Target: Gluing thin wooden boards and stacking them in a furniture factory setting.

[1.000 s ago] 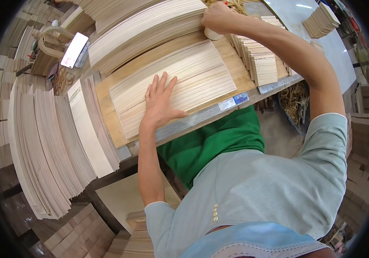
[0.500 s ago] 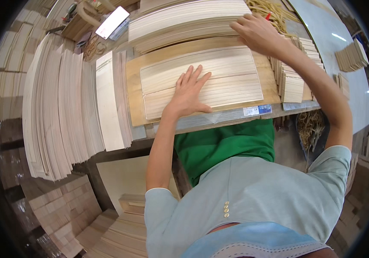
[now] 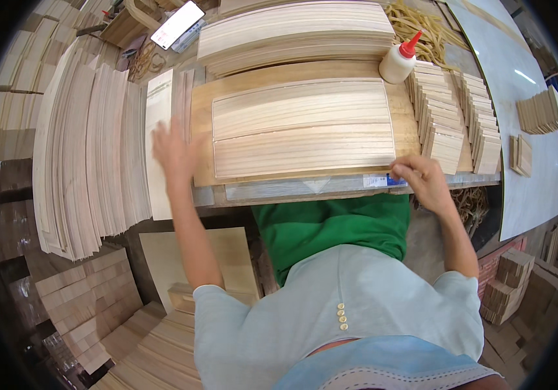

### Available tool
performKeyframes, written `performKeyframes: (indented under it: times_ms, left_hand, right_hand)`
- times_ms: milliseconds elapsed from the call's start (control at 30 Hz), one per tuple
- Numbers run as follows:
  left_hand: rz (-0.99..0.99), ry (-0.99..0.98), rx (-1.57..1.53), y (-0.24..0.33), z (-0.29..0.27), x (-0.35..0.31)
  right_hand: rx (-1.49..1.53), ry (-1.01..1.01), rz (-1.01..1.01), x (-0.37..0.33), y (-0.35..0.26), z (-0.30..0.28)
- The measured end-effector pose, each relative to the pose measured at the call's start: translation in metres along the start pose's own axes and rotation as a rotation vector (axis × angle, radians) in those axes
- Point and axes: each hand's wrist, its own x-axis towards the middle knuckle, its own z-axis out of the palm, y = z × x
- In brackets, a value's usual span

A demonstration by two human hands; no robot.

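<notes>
A pale, flat panel of grooved wooden strips (image 3: 301,130) lies on a tan backing board (image 3: 204,156), with a seam running along its length. My right hand (image 3: 424,181) is at the panel's near right corner, fingers curled together in a pinch; whether anything is between the fingertips is hidden. Blurred by motion, my left hand (image 3: 176,155) hovers over a stack of long pale boards (image 3: 160,107) left of the panel, thumb spread from the fingers and nothing visible in it. A white glue bottle with a red nozzle (image 3: 397,64) stands upright past the panel's far right corner.
Behind the panel lies a pile of grooved boards (image 3: 295,29). Rows of small wood pieces (image 3: 441,123) stand at the right, beside a grey tabletop (image 3: 519,195). A large stack of thin boards (image 3: 90,149) fills the left. A phone (image 3: 178,25) rests at the far left.
My left hand has left the panel and moved left over the board stack. My right hand has come back from the far right to the panel's near corner, uncovering the upright glue bottle.
</notes>
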Motion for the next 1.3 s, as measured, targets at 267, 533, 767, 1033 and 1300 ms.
performKeyframes:
  times_ms: [267, 533, 767, 1033, 1300]
  left_hand:
    - [-0.279, -0.113, -0.034, -0.051, 0.005, -0.007]
    - [-0.346, -0.124, -0.117, -0.058, 0.002, -0.004]
    - [-0.344, -0.098, -0.111, -0.064, 0.007, -0.003]
    - [-0.353, -0.121, -0.171, -0.070, 0.010, 0.001]
    - [-0.322, -0.094, -0.173, -0.069, 0.004, 0.000]
  right_hand:
    - [0.149, -0.116, 0.026, -0.017, 0.013, 0.029]
    - [0.098, -0.115, 0.028, -0.016, 0.007, 0.031]
    - [0.078, -0.120, 0.027, -0.018, 0.005, 0.040]
    - [0.100, -0.122, 0.016, -0.031, 0.008, 0.047]
    - [0.141, -0.143, 0.022, -0.037, 0.013, 0.055]
